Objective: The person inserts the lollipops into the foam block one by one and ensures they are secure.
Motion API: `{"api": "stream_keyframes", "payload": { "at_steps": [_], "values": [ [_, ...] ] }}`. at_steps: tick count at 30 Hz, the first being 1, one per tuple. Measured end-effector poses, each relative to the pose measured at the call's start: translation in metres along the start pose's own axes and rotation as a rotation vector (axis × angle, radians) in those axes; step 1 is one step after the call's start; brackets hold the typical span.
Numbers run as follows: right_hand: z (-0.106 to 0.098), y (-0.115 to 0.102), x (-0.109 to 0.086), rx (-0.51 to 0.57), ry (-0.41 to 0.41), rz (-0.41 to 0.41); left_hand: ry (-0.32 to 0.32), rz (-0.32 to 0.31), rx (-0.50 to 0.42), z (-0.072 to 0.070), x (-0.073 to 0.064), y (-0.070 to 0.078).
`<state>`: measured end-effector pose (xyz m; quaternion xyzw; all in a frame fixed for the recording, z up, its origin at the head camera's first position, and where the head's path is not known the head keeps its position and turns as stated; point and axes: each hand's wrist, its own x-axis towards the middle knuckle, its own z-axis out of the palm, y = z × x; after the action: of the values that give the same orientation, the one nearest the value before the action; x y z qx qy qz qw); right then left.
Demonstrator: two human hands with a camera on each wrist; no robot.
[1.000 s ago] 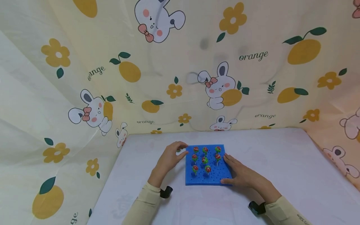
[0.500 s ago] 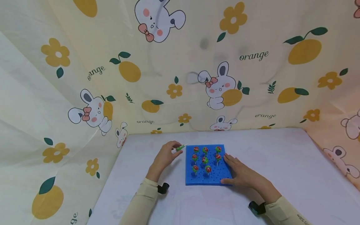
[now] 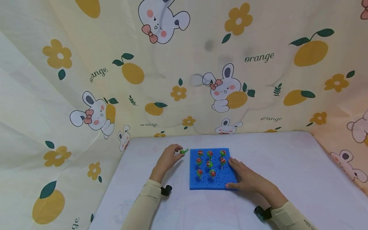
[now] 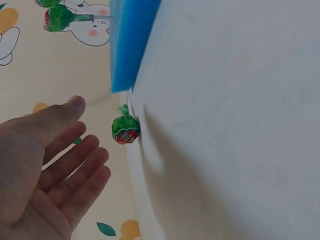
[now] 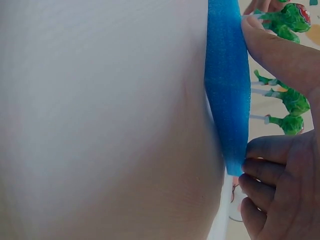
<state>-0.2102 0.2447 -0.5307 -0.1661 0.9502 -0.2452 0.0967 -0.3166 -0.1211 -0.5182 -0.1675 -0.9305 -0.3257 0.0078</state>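
A single green-and-red wrapped lollipop (image 3: 183,151) lies on the table just left of the blue foam board's far left corner, its stick pointing toward the board. My left hand (image 3: 169,158) is beside it; in the left wrist view, the fingers (image 4: 82,175) are spread and apart from the lollipop (image 4: 125,129). Several lollipops (image 3: 212,172) stand by their sticks in the blue foam board (image 3: 205,184), which is dotted with small holes. My right hand (image 3: 249,179) rests on the board's right side, thumb near the front right corner and fingertips along the right edge.
The board lies flat on a white-covered table (image 3: 287,166). A patterned cloth backdrop (image 3: 178,48) with rabbits and oranges rises behind and at both sides. Dark wrist cameras sit on the left wrist (image 3: 166,190) and the right wrist (image 3: 262,212).
My left hand has drawn back a little to the left, away from the board, and the lollipop beside it has come into clearer view. The right hand and the board have stayed still.
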Motion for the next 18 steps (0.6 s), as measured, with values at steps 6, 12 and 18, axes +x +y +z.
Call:
{"api": "stream_keyframes", "payload": {
  "at_steps": [6, 12, 18],
  "values": [
    [0.001, 0.001, 0.0, 0.002, -0.001, 0.004, 0.001, -0.036, 0.025, 0.005, 0.007, 0.001],
    [0.001, 0.002, 0.0, 0.001, -0.001, -0.003, -0.007, -0.086, 0.048, 0.01, 0.013, -0.002],
    [0.001, 0.002, 0.0, -0.008, 0.001, 0.003, -0.017, -0.116, 0.056, 0.012, 0.015, 0.0]
  ]
}}
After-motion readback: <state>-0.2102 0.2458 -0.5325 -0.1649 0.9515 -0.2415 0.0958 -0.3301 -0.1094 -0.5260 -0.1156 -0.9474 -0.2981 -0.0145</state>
